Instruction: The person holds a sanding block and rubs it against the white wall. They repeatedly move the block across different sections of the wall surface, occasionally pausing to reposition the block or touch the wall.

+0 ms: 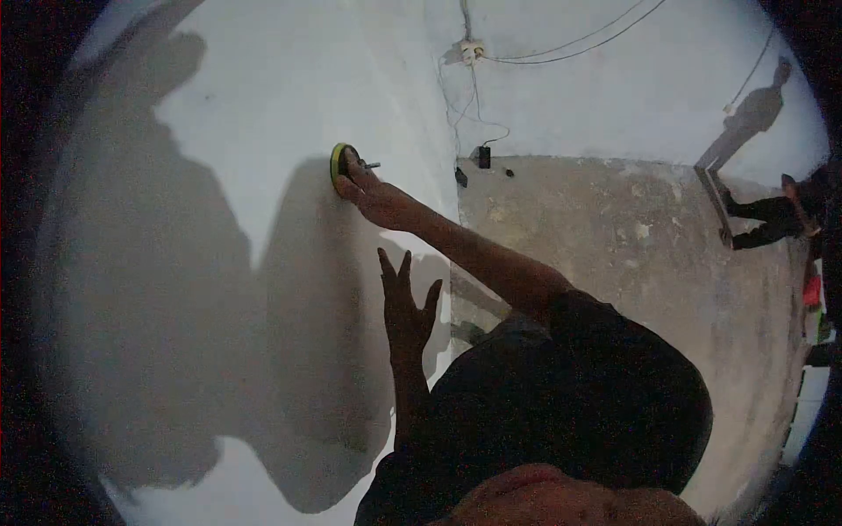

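Note:
My right hand (358, 182) is closed round a round tool (336, 167) with a yellow-green rim, whose flat side is against or very near the white wall (298, 105). A short grey stub sticks out beside my fingers. Nearer to me, my left hand (406, 307) has its fingers spread and holds nothing. It is at the wall, below my right forearm in the view; whether its palm touches the surface I cannot tell.
Shadows darken much of the wall. A socket box (473, 52) with loose cables hangs on the adjoining wall, above a small black box (484, 157). Another person (767, 219) in dark clothes is at the far right. The stained brown floor (579, 219) lies to the right.

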A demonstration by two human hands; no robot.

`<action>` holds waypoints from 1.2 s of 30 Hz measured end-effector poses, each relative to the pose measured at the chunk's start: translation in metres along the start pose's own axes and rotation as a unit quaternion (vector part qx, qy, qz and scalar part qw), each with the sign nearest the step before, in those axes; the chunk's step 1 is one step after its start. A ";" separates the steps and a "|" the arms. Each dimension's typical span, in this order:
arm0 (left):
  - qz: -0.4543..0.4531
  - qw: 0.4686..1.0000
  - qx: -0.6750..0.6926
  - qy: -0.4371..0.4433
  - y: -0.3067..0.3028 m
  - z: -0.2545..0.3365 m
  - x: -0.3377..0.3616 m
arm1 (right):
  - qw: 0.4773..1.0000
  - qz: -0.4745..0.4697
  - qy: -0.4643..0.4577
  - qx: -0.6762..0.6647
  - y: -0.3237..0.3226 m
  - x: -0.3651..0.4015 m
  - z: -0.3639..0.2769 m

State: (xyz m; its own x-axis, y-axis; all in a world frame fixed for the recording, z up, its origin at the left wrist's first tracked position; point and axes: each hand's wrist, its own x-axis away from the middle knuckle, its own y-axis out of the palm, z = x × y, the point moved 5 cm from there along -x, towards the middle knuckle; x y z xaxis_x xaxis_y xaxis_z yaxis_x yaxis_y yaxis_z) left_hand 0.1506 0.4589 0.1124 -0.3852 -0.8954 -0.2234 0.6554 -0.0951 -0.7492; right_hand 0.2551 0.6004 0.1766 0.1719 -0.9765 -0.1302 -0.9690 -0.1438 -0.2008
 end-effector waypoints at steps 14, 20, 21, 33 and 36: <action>0.001 1.000 -0.006 0.017 0.000 0.000 0.000 | 0.981 0.029 -0.168 0.092 0.022 0.022 -0.047; -0.014 1.000 -0.014 0.000 0.001 0.007 -0.004 | 0.981 0.107 -0.113 0.118 -0.002 -0.029 -0.006; -0.002 0.999 -0.045 0.026 0.004 0.005 -0.004 | 0.988 0.065 -0.092 0.103 -0.004 -0.024 -0.008; -0.040 0.999 -0.002 0.025 0.007 0.002 -0.008 | 0.992 0.031 -0.067 0.107 0.000 -0.007 -0.009; -0.043 0.999 -0.016 0.014 0.013 -0.006 -0.008 | 0.953 0.121 -0.207 0.184 0.015 0.020 -0.025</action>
State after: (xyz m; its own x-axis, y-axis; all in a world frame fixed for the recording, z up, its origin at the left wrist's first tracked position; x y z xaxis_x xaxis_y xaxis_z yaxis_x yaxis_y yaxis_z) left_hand 0.1586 0.4674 0.1005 -0.4583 -0.8716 -0.1738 0.5978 -0.1576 -0.7860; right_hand 0.2392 0.5745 0.1951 0.0798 -0.8152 -0.5736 -0.8745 0.2190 -0.4328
